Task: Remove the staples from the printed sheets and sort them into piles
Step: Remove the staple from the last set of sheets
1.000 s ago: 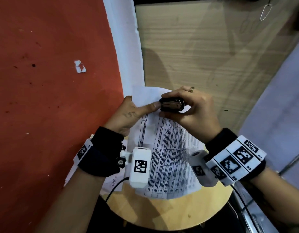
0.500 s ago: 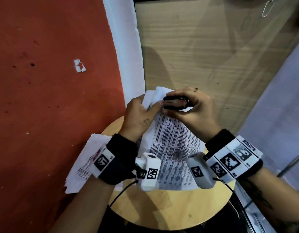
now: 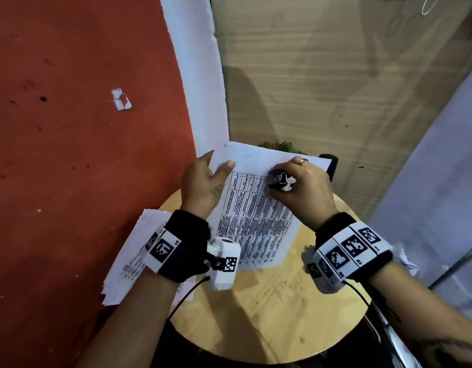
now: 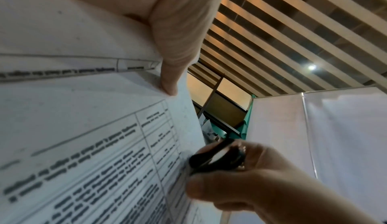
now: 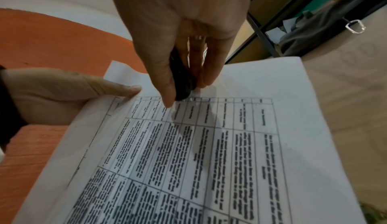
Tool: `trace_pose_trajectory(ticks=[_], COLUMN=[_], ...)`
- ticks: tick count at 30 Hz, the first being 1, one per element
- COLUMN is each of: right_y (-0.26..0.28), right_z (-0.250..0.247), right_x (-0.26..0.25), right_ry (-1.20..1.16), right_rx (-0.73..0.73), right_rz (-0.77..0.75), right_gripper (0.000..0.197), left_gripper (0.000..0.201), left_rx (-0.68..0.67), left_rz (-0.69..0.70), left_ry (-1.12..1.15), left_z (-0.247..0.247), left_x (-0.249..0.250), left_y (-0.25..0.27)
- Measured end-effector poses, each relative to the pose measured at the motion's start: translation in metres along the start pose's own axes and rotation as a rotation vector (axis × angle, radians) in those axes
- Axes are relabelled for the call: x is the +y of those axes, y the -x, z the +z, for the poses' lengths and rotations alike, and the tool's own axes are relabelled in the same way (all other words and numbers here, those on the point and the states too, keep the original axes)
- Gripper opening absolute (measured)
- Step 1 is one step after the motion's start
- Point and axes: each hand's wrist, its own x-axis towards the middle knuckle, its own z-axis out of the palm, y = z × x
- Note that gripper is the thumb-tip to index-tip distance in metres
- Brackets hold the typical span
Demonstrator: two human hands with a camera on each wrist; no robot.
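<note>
In the middle of the head view my left hand (image 3: 203,187) pinches the upper left corner of the printed sheets (image 3: 252,216), thumb lying on top of the page and the other fingers curled underneath it. The sheets are held up above the round wooden table (image 3: 269,309), their printed table of text facing me. My right hand (image 3: 301,189) grips a small black staple remover (image 3: 278,179) between thumb and fingers, its tip touching the top margin of the page, just right of my left thumb; the right wrist view shows the same black tool (image 5: 183,82) pinched and pointing down at the header row. I cannot make out a staple in any view. At the lower left of the head view a pile of loose sheets (image 3: 128,261) lies over the table's edge, partly under my left wrist. A red wall (image 3: 70,155) fills the left side of the frame.
</note>
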Motion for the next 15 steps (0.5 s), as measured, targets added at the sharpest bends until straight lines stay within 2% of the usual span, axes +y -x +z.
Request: trace_pose_trajectory(ticks=[2,5,8,12,15], right_y=[-0.003,-0.008,-0.015,-0.03,-0.041], right_z=[0.005,0.009,0.006,-0.006,-0.014], right_x=[0.006,0.009,0.007,-0.001,-0.008], right_ry=[0.028,0.013,-0.065,-0.193,-0.199], right_rx=[-0.075,-0.119,-0.119,-0.215,-0.267], right_rz=[0.041,0.055,0.028,0.028,0.042], right_gripper=[0.034,0.041,0.042,0.047,0.05], left_gripper=[0.034,0.029,0.008,0.007,0.003], left_rx=[0.002,-0.001,-0.061,-0.129,-0.162], left_rz=[-0.042,-0.097,-0.103,-0.069,-0.08], left_ry=[-0.016,0.011,0.1,0.125,0.176], left_z=[0.0,0.003,0.002,0.001,-0.001], left_x=[-0.006,-0.015,-0.014,-0.013,-0.016], left_y=[-0.002,-0.007,-0.009,-0.012,-0.016])
